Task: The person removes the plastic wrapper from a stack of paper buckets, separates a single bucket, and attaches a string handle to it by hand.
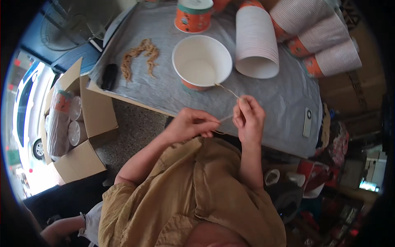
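Observation:
A thin tan string (228, 90) runs from the front rim of a white paper tub (180, 61) to my hands. The tub stands with its mouth up on the table, a band of orange showing below its rim. My right hand (250, 117) pinches the string between thumb and fingers, just in front of the tub. Lower and to the left, my left hand (192, 123) has its fingertips closed on the same string near the table's front edge. A short loose end shows below the left fingers. How the string meets the tub is too small to make out.
On the grey-covered table (164, 94) lie tan stringy strands (131, 57), a black object (109, 76) and a small white rectangular item (307, 123). Behind are nested tubs (256, 37) and a lidded orange tub (193, 20). An open carton (98, 111) of wrapped tubs sits left.

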### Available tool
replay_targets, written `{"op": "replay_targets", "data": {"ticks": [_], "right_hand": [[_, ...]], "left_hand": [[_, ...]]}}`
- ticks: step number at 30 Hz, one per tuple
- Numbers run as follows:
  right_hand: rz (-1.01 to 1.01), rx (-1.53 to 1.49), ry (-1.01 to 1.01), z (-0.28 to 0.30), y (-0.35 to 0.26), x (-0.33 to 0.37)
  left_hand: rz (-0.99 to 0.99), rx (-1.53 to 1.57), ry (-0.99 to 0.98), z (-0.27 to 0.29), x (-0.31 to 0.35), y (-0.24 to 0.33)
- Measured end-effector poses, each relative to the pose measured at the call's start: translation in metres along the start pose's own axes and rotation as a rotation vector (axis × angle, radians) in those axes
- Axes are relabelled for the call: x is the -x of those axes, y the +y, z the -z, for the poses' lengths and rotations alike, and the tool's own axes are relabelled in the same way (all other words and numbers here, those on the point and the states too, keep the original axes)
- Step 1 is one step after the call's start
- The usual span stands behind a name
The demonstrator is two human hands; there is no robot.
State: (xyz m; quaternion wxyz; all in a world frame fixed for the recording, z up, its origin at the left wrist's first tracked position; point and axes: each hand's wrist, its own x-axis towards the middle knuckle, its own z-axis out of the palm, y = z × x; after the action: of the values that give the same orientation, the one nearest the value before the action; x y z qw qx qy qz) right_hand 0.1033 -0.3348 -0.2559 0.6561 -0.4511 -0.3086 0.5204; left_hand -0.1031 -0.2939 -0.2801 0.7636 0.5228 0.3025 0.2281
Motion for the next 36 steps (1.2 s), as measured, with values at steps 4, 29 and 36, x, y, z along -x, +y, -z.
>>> {"op": "replay_targets", "data": {"ticks": [4, 29, 36], "right_hand": [[-0.032, -0.142, 0.034, 0.021, 0.014, -0.014], [0.234, 0.66, -0.301, -0.035, 0.039, 0.03], [0.322, 0.68, -0.246, -0.034, 0.039, 0.027]], "left_hand": [[-0.059, -0.148, 0.158, 0.035, 0.021, 0.0], [-0.393, -0.684, 0.255, 0.017, 0.022, 0.025], [-0.292, -0.534, 0.322, 0.032, 0.02, 0.017]]}}
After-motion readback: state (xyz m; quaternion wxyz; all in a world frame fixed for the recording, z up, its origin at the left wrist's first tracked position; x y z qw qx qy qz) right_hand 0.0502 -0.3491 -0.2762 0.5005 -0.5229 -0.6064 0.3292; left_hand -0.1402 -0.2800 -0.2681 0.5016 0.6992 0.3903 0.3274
